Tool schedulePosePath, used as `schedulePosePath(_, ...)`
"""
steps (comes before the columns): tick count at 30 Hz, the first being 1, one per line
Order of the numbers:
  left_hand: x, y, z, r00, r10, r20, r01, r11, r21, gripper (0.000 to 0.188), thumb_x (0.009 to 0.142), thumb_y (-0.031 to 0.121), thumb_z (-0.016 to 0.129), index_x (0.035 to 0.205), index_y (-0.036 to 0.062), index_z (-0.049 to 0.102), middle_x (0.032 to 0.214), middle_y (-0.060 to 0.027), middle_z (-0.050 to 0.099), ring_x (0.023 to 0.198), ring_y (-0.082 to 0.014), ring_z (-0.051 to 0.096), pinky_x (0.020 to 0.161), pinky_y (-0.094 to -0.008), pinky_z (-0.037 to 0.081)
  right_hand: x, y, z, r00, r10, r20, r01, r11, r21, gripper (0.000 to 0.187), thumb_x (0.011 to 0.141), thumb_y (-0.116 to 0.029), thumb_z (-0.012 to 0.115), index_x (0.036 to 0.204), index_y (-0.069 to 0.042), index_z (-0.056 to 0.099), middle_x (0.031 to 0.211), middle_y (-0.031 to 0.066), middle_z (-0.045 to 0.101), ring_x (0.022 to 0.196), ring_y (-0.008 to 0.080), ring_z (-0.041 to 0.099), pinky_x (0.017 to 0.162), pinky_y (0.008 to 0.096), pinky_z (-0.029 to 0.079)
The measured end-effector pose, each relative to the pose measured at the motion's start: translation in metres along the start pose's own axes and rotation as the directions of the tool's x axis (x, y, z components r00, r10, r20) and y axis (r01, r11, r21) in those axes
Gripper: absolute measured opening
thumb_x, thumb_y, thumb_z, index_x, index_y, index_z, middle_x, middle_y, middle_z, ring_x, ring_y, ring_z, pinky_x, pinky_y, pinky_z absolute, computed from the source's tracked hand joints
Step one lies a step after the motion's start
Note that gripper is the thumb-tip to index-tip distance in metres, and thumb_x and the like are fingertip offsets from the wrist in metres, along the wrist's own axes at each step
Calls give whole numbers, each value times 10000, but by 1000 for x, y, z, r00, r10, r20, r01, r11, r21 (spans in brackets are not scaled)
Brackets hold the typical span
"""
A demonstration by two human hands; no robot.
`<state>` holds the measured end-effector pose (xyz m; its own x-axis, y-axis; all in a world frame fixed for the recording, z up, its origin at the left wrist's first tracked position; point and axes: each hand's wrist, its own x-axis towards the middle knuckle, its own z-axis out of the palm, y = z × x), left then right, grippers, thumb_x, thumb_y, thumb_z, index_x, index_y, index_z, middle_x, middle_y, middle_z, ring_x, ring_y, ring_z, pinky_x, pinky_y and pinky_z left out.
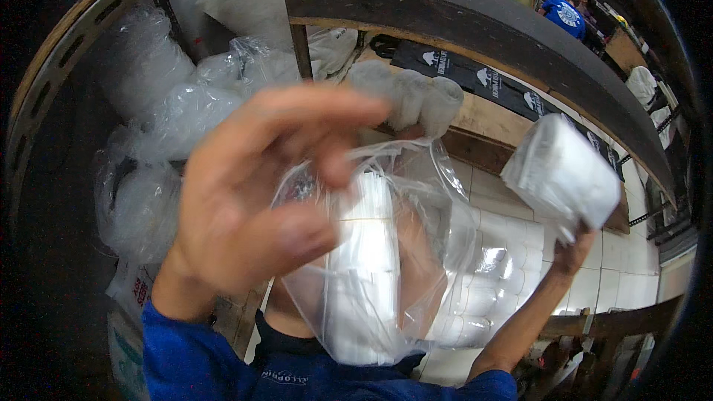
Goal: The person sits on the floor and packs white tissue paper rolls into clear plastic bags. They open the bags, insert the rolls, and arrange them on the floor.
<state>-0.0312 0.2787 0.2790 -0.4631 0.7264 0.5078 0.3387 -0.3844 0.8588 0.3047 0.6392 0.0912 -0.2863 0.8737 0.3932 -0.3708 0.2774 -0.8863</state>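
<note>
My left hand is raised close in front, blurred by motion. Its fingers are curved with a gap to the thumb, and nothing shows between them. Behind it, at my lap, a large clear plastic bag stands with its mouth toward me. Inside lies a white bundle with a thin band around it. Out to the right, my right hand grips the lower end of a thick white bundle, which looks like a stack of folded plastic film. That hand's fingers are partly hidden behind the bundle.
Several white packs lie in rows on the tiled floor. Filled clear bags are piled at the left. A dark shelf crosses the far side, with translucent rolls beneath it. A person in blue is farther back.
</note>
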Motion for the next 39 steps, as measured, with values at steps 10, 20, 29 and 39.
schedulePosePath(10, 42, 16, 22, 800, -102, 591, 320, 906, -276, 908, 781, 554, 689, 1434, 87, 266, 1334, -165, 452, 1230, -329, 460, 935, -497, 464, 25, -155, 114, 959, 17, 284, 34, 985, -172, 589, 844, -302, 642, 1283, 48, 462, 1196, 163, 570, 1059, 225, 581, 917, 352, 476)
schedulePosePath(20, -85, -22, -17, 813, -221, 539, 557, 566, -608, 1038, 709, 698, 638, 1407, -7, 330, 1337, -168, 491, 1227, -254, 502, 968, -394, 475, 4, -191, 283, 586, 96, 805, 59, 985, -160, 703, 756, -308, 722, 1307, 45, 465, 1156, 163, 603, 988, 187, 627, 866, 307, 513)
schedulePosePath(29, -109, -21, -4, 920, -290, 263, 386, 561, -732, 824, 748, 465, 725, 1301, -66, 423, 1199, -182, 566, 1099, -267, 580, 945, -390, 489, -63, -165, 304, 659, 203, 724, -618, 696, 366, 931, 869, -714, 360, 1397, 49, 283, 1280, 252, 511, 1163, 313, 555, 957, 378, 487)
schedulePosePath(39, -81, 19, 3, 961, -170, 219, 213, 958, -191, 848, 805, 434, 704, 1394, -19, 295, 1272, -174, 470, 1186, -258, 472, 1012, -358, 372, -120, -157, 286, 726, 304, 617, -496, 853, 163, 734, 892, -507, 511, 1367, 33, 363, 1278, 222, 517, 1132, 293, 575, 952, 389, 494)
